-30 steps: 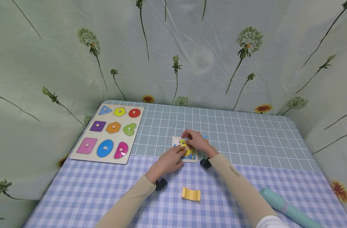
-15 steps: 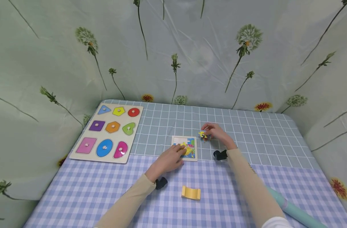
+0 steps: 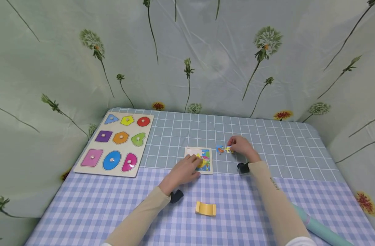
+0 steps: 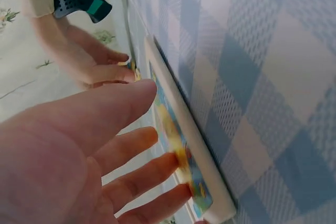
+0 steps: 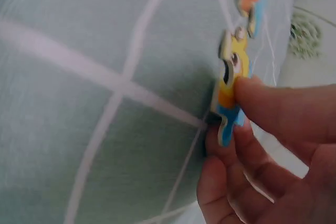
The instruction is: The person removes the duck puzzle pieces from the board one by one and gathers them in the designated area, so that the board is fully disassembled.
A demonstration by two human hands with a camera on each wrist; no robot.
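Observation:
A small square jigsaw puzzle in a pale tray (image 3: 212,167) lies at the middle of the table. My left hand (image 3: 183,169) rests on its left part, fingers fairly straight and spread over the picture in the left wrist view. To the right of the tray, my right hand (image 3: 242,147) pinches a yellow and blue jigsaw piece (image 5: 229,90) between thumb and fingers, tilted close to the cloth. Just left of that piece lies a blue and orange jigsaw piece (image 3: 219,149). My left fingers hide part of the puzzle.
A shape board (image 3: 130,136) with several knobbed coloured shapes lies at the left. In front of the tray sits a curved yellow block (image 3: 205,208). A teal cylindrical object (image 3: 321,227) lies at the front right, partly behind my right sleeve.
My right hand has moved from above the puzzle to the right, carrying the yellow and blue jigsaw piece past the blue and orange one. My left hand has stayed on the puzzle.

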